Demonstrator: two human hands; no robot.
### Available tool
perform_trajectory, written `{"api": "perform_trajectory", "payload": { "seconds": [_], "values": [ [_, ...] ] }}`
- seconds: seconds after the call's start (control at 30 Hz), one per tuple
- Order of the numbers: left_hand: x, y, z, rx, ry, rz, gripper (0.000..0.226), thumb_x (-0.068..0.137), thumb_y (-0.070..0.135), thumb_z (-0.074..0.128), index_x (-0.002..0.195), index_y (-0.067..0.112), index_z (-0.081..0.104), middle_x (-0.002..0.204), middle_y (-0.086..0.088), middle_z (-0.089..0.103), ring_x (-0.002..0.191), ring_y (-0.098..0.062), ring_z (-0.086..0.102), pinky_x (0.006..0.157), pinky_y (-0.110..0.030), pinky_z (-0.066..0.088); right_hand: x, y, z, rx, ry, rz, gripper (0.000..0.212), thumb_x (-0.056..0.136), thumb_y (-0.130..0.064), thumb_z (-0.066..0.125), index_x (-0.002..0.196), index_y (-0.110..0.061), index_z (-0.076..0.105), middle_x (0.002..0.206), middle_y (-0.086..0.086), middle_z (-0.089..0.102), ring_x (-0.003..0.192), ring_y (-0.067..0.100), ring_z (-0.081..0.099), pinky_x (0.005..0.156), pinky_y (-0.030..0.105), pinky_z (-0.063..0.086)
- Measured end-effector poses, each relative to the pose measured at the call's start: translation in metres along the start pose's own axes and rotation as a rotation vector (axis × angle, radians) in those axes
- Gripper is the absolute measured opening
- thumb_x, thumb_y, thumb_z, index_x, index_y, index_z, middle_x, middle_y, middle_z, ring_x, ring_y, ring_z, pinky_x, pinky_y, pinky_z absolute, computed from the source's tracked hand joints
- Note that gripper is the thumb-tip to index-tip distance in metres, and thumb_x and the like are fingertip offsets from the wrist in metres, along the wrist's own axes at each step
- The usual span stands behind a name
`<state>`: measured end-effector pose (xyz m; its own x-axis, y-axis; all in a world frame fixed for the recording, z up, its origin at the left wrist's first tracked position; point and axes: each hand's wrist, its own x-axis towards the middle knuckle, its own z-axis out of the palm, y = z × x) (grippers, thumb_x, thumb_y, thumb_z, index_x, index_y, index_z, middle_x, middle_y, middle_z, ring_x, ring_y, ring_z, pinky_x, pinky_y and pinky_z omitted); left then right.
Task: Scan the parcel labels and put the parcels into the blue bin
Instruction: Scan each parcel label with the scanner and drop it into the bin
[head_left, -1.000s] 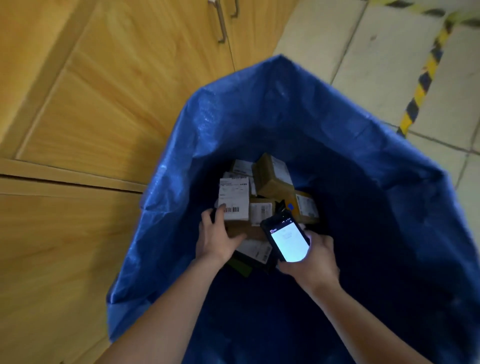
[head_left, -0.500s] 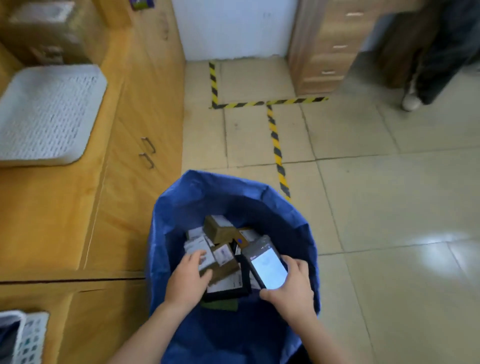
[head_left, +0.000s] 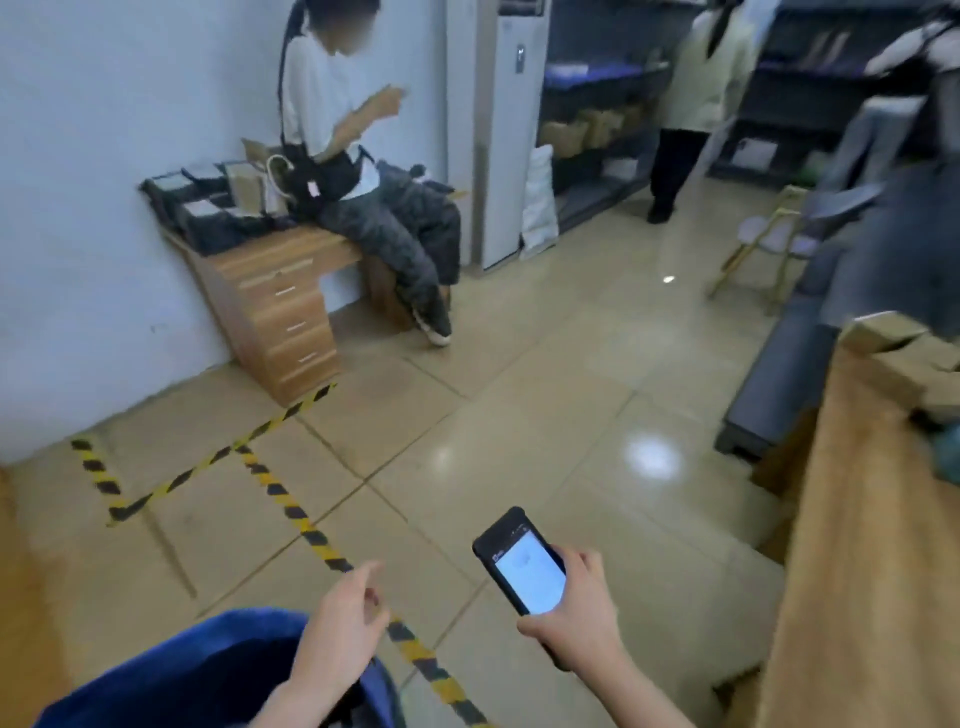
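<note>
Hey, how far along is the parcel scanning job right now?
Done: cannot tell. Only the rim of the blue bin shows, and its contents are hidden.
In hand: the right hand holds the scanner with its screen lit. The left hand is empty, by the bin's rim.
Left: boxes sit on the counter at right, likely waiting to be scanned and binned.

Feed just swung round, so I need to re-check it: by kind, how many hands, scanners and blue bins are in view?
Hands: 2, the left hand holding nothing and the right hand holding the scanner
Handheld scanner: 1
Blue bin: 1, only partly in view at the bottom edge
Total: 4
</note>
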<state>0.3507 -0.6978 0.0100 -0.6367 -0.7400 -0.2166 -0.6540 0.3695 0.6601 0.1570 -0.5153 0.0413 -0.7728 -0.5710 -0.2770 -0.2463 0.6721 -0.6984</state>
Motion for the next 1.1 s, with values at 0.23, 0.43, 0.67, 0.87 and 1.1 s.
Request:
{"api": "perform_trajectory", "payload": {
  "seconds": [0.23, 0.43, 0.67, 0.87, 1.1],
  "values": [
    [0.055, 0.165, 0.092, -0.012, -0.138, 0.275, 0.046, 0.078, -0.002, 0.069, 0.121, 0.013, 0.06, 0.087, -0.005, 0.063, 0.077, -0.019, 0.06, 0.077, -0.018, 0.045, 0.005, 0.082, -0.149, 0.013, 0.254, 0.107, 0.087, 0.047, -0.033, 0.072, 0.128, -0.033, 0.04, 0.108, -0.015, 0.031, 0.092, 0.006, 0.051, 0.083, 0.034, 0.052],
    [0.087, 0.269, 0.184, 0.026, -0.306, 0.506, 0.047, 0.079, 0.012, 0.071, 0.123, 0.024, 0.057, 0.086, 0.005, 0.061, 0.079, -0.01, 0.061, 0.075, -0.012, 0.044, -0.011, 0.148, -0.233, 0.081, 0.427, 0.231, 0.088, 0.043, -0.036, 0.07, 0.126, -0.035, 0.04, 0.111, -0.019, 0.031, 0.093, 0.003, 0.054, 0.087, 0.033, 0.05],
    [0.112, 0.37, 0.283, 0.119, -0.489, 0.646, 0.051, 0.078, 0.025, 0.07, 0.124, 0.034, 0.05, 0.097, 0.011, 0.057, 0.088, -0.004, 0.055, 0.078, -0.014, 0.041, -0.014, 0.21, -0.297, 0.092, 0.587, 0.451, 0.09, 0.046, -0.039, 0.075, 0.128, -0.029, 0.039, 0.11, -0.015, 0.03, 0.094, 0.005, 0.052, 0.088, 0.032, 0.049],
    [0.158, 0.466, 0.363, 0.157, -0.605, 0.844, 0.048, 0.08, 0.036, 0.072, 0.121, 0.039, 0.047, 0.11, 0.015, 0.048, 0.101, 0.001, 0.05, 0.08, -0.015, 0.036, 0.023, 0.256, -0.353, 0.11, 0.703, 0.64, 0.092, 0.05, -0.038, 0.075, 0.133, -0.023, 0.037, 0.107, -0.012, 0.029, 0.091, 0.008, 0.051, 0.087, 0.033, 0.05],
    [0.215, 0.588, 0.464, 0.191, -0.666, 1.016, 0.056, 0.086, 0.042, 0.068, 0.135, 0.027, 0.045, 0.134, 0.016, 0.038, 0.119, -0.005, 0.042, 0.098, -0.022, 0.04, 0.09, 0.295, -0.402, 0.168, 0.764, 0.854, 0.086, 0.054, -0.037, 0.075, 0.132, -0.025, 0.039, 0.108, -0.011, 0.03, 0.091, 0.011, 0.051, 0.083, 0.032, 0.049]
  ]
}}
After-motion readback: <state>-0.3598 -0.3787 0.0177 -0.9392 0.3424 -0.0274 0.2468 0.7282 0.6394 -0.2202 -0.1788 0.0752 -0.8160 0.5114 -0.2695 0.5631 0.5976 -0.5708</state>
